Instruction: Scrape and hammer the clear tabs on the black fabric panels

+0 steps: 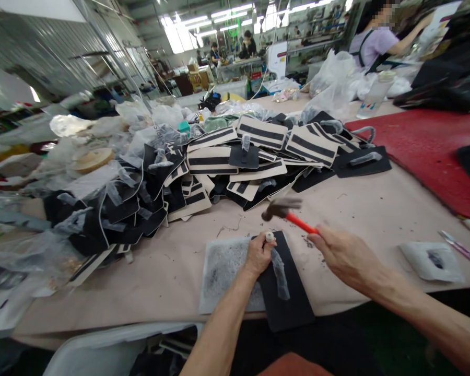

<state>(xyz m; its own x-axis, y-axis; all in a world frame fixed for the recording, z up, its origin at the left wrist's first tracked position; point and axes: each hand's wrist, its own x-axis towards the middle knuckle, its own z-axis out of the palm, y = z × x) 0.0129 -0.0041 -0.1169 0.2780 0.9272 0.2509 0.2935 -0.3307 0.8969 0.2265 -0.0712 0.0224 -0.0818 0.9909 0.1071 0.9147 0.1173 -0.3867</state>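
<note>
My right hand (342, 253) is closed round the red handle of a claw hammer (301, 223). The hammer's head is blurred and hangs above and slightly right of my left hand. My left hand (258, 255) is closed on a small upright tool with a pale round top (269, 237), perhaps a punch; its lower end is hidden. Under that hand lies a black flat panel (292, 313) with a plastic-wrapped strap (280, 274) on it. The panel partly covers a worn, whitish translucent board (223, 266) marked with dark specks.
A heap of black and cream striped panels (213, 160) spreads across the back and left. At right are a red sheet (426, 162), a small wrapped packet (431, 261) and a pink-handled tool (464, 250). A white bin (102, 342) stands below the table edge. A person in lilac (376, 47) works beyond.
</note>
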